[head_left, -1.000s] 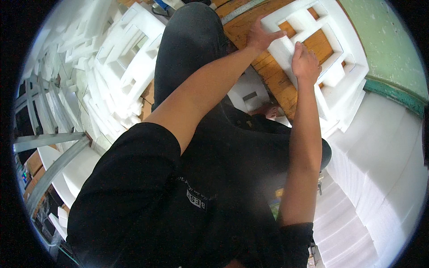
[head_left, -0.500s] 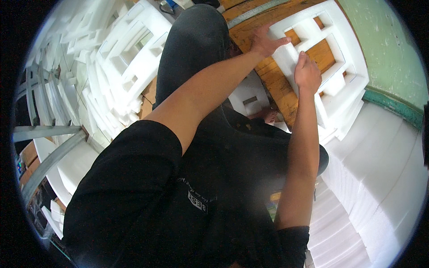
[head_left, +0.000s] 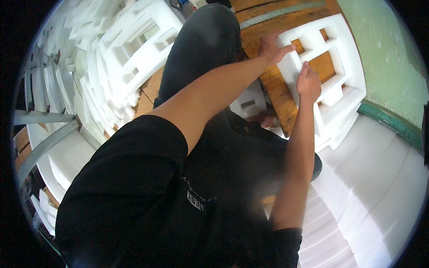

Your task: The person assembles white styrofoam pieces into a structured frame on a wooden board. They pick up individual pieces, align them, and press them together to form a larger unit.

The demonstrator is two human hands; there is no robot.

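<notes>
A white foam frame (head_left: 352, 56) with several rectangular cutouts and thin blue lines lies on a wooden board (head_left: 281, 96). At its far left corner my left hand (head_left: 273, 50) is closed on the edge, the thumb over the top and the other fingers partly out of sight. My right hand (head_left: 309, 84) grips the side nearest me, fingers curled in and thumb pointing away along the bar beside the large cutout. Wood shows through the openings. Under the frame's near end, more white foam juts out.
A metal ruler (head_left: 281, 14) lies across the far part of the board. To the right stand a pale green wall (head_left: 389, 62) and stacked white foam sheets (head_left: 375, 174). Stacked foam frames (head_left: 134, 38) fill the left, behind a grey metal rack (head_left: 49, 154). My bent knee (head_left: 205, 35) rises beside the board.
The view has shifted and turned slightly, so the foam frame appears a little lower. Both hands keep their places on the frame.
</notes>
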